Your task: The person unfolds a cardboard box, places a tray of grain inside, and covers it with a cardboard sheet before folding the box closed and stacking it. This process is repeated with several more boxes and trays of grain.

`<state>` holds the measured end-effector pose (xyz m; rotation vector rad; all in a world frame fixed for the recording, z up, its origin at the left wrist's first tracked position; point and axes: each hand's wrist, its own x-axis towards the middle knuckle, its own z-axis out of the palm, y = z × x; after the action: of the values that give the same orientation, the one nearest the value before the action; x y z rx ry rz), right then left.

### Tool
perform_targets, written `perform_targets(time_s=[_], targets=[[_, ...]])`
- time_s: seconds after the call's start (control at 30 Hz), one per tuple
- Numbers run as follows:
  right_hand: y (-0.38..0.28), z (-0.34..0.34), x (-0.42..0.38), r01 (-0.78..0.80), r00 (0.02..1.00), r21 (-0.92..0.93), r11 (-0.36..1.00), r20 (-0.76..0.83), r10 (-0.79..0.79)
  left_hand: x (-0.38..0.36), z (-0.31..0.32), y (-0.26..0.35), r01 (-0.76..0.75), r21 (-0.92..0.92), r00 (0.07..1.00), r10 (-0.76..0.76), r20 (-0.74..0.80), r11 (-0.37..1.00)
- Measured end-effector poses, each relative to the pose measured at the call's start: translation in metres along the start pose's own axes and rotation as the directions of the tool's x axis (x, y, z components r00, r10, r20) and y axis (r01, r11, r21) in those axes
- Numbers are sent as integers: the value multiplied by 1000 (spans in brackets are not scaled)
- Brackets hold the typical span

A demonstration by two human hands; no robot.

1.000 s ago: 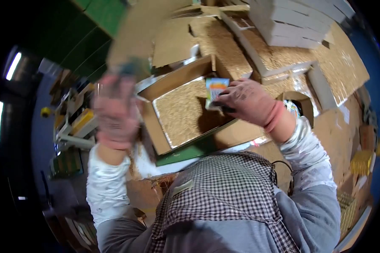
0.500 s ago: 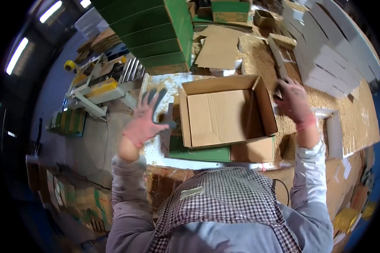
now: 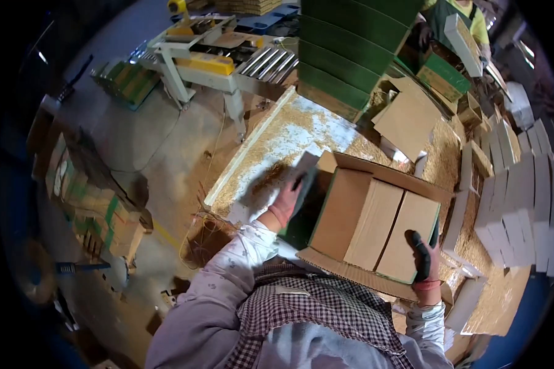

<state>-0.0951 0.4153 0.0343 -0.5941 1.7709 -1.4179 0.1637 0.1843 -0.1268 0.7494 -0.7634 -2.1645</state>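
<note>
A brown cardboard box (image 3: 358,212) is tilted in front of my body, its inside facing me. Its outer flaps spread outward and two inner panels meet at a dark slit. My right hand (image 3: 429,261), in a pink glove with dark fingertips, grips the box's right side, thumb over the inside. At the left side my left hand (image 3: 284,202), gloved alike, is closed against a blurred dark green edge of the box. Some of its fingers are hidden.
A tall stack of green boxes (image 3: 351,55) stands beyond the straw-strewn white table (image 3: 268,144). White boxes (image 3: 514,209) line the right. A roller conveyor (image 3: 268,64) is at back left. Another person (image 3: 458,21) handles a white box at top right. Strapped cartons (image 3: 98,212) stand at left.
My view has turned left. Both hands, earlier open or apart from the box, now hold its sides. The box has been tilted and turned, and its inner panels now show a slit.
</note>
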Motion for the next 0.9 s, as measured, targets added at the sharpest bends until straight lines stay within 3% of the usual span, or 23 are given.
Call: perform_targets(time_s=[0.03, 0.07, 0.1, 0.13, 0.17, 0.2, 0.23, 0.27, 0.3, 0.37, 0.4, 0.43, 0.47, 0.5, 0.53, 0.6, 0.63, 0.67, 0.7, 0.73, 0.8, 0.87, 0.9], targets=[[-23, 21, 8, 51, 999, 100, 994, 14, -53, 2, 5, 16, -259, 475, 953, 304, -19, 841], [-41, 39, 15, 88, 992, 195, 977, 77, -104, -15, 18, 30, -253, 463, 952, 304, -37, 849], [-56, 53, 25, 90, 987, 165, 982, 117, -110, -38, 36, 44, 3, 697, 991, 91, -98, 717], [-70, 67, 40, 102, 979, 136, 985, 160, -124, -52, 42, 48, 231, 848, 973, -96, -211, 477], [-85, 88, 55, 142, 977, 58, 988, 154, -149, -36, -22, -28, 96, 982, 994, 34, -102, 161], [-95, 107, 70, 175, 975, -20, 984, 142, -170, -36, -17, -17, -103, 977, 946, -321, 40, -184], [-82, 110, 98, 126, 984, -67, 990, 136, -116, -56, -12, -11, 12, 995, 984, -178, 6, 100], [-75, 130, 121, 232, 955, 26, 972, 186, -233, -75, -12, -7, 84, 920, 996, -44, -72, 384], [-61, 142, 136, 488, 840, -43, 872, 297, -455, -81, -15, -4, 85, 919, 996, -47, -72, 386], [-18, 174, 204, 228, 944, 84, 970, 225, -241, -87, -19, -4, 131, 930, 990, -94, -104, 345], [6, 196, 214, 431, 889, 1, 902, 171, -425, -85, -20, -5, 132, 931, 989, -106, -102, 340], [35, 209, 226, 466, 880, -54, 883, 137, -456, -83, -19, -5, 84, 968, 996, -8, -85, 236], [52, 216, 236, 64, 991, -166, 984, 123, -44, -83, -17, -6, 41, 991, 995, 83, -52, 129], [63, 205, 248, -43, 988, -426, 904, 113, 101, -84, -6, 8, 40, 999, 995, 89, -40, 7], [101, 190, 277, 184, 982, -558, 809, 132, -133, -90, -3, 10, 20, 1000, 997, 69, -21, 3], [47, 163, 237, 436, 900, -612, 660, 306, -311, -104, 2, 13, -17, 983, 986, 164, -14, 181], [26, 128, 226, 523, 847, -648, 554, 470, -249, -111, 15, 25, -41, 887, 980, 190, -53, 459], [-65, 118, 152, 370, 835, -701, 609, 538, 112, -117, 15, 30, -122, 872, 963, 270, -13, 475], [-73, 74, 132, 346, 808, -704, 621, 560, 185, -118, 16, 41, -196, 838, 947, 320, 27, 509], [-88, 38, 99, 256, 802, -622, 740, 564, 196, -113, 18, 52, -270, 798, 926, 373, 61, 539], [-131, 19, 30, 322, 828, -586, 744, 555, 79, -90, 28, 62, -403, 894, 831, 488, 267, 195], [-146, 5, -10, 332, 843, -530, 780, 538, 8, -71, 55, 66, -413, 894, 817, 506, 278, 174], [-144, -1, -25, 409, 835, -444, 797, 535, -130, -67, 74, 70, -396, 912, 778, 566, 271, 109]])
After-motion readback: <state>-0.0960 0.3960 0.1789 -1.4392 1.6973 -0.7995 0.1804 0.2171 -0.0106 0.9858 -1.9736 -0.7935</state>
